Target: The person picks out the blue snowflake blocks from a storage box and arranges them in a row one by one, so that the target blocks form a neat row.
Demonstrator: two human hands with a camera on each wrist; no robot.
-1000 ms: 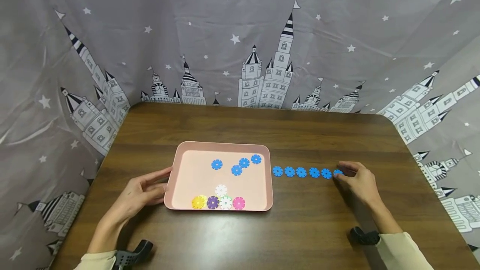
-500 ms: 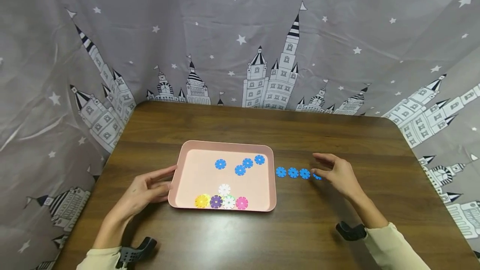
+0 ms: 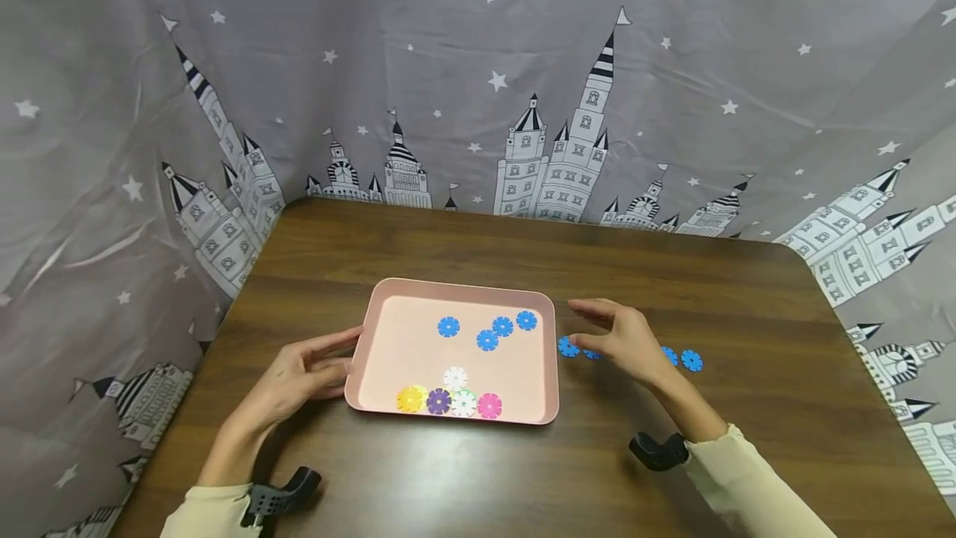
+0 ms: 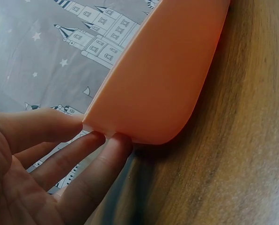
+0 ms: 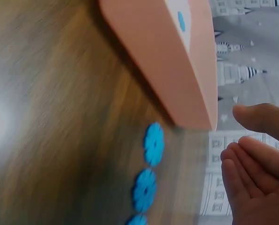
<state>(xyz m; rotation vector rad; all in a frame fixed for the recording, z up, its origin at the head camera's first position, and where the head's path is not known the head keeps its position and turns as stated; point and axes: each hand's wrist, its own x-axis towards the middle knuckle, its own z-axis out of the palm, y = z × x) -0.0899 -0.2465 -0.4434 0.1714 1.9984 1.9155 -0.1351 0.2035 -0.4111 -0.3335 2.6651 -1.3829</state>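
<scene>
My left hand (image 3: 291, 380) rests its fairly straight fingers against the left wall of a pink tray (image 3: 460, 290); the left wrist view shows the fingertips touching the outside of the wall. My right hand (image 3: 623, 341) hovers just right of the tray, with thumb and fingers apart and nothing between them in the right wrist view. Under it runs a row of notched blue plastic discs, the nearest blue disc (image 3: 568, 346) beside the tray's right wall, the farthest blue disc (image 3: 691, 361) right of the wrist. The hand hides the row's middle.
Inside the tray lie several blue discs (image 3: 449, 327) towards the back. Along its front wall are a yellow disc (image 3: 410, 399), a purple disc (image 3: 438, 402), white discs (image 3: 456, 379) and a pink disc (image 3: 490, 406). A grey castle-print curtain (image 3: 426, 40) hangs behind the wooden table (image 3: 478, 480).
My right hand has left the disc at the row's right end and moved left along the row to near the tray. The left hand stays at the tray. The head view has shifted slightly.
</scene>
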